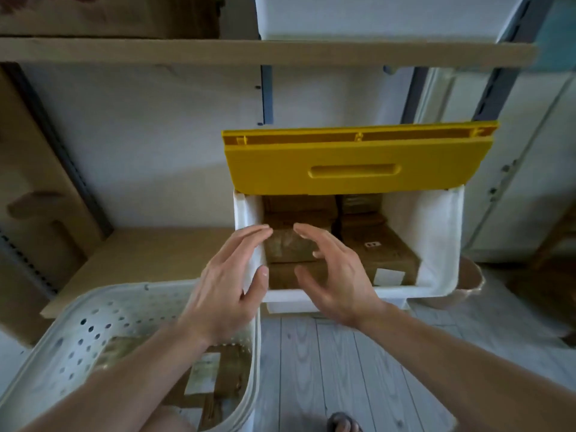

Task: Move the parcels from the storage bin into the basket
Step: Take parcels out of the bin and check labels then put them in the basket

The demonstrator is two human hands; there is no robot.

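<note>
A white storage bin [442,238] stands on the shelf with its yellow lid [358,163] flipped up at the back. Several brown cardboard parcels [386,254] lie inside it. My left hand [230,282] and my right hand [336,275] hover open over the bin's front left part, one on each side of a brown parcel [288,247], fingers spread and not touching it. Bottom left, a white perforated basket [81,332] holds brown parcels [218,378] with white labels.
A wooden shelf board [149,254] runs left of the bin, with cardboard boxes [34,194] at the far left. Another shelf [249,51] hangs above. Pale plank floor [358,369] lies below, with a foot [343,424] at the bottom edge.
</note>
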